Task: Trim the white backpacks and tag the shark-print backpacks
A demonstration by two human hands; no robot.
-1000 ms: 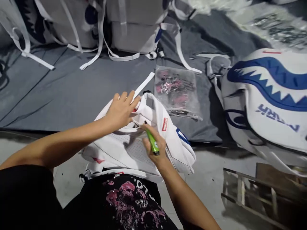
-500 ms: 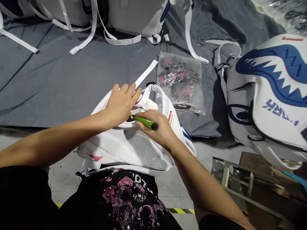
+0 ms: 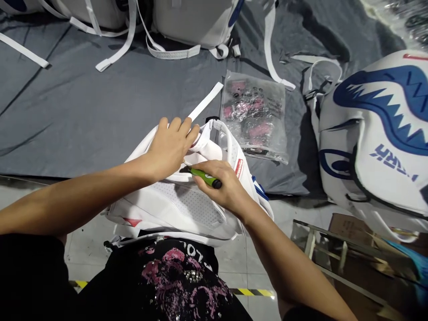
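Note:
A white backpack (image 3: 187, 203) with dotted mesh lies in front of me at the table's front edge, partly against my body. My left hand (image 3: 172, 142) grips its upper part, fingers side by side over the fabric and the thumb mostly hidden. In my right hand (image 3: 217, 180) is a green pen-shaped tool (image 3: 206, 178) with black ends, angled to the left. Its front end meets the backpack near a dark spot beside my left palm; what exactly it touches is hidden. A white strap (image 3: 207, 100) extends from behind the backpack onto the table.
Beyond the backpack lies a clear plastic bag (image 3: 254, 116) with pink-and-black contents on the grey-covered table (image 3: 83, 107). At the right stands another white backpack (image 3: 384, 133) with a blue toothed design. More backpacks (image 3: 194, 22) line the back. A metal frame (image 3: 310, 243) is below right.
The tool's front end and my right hand have shifted slightly down toward me. My left hand keeps its hold on the backpack. The whole view has moved a little.

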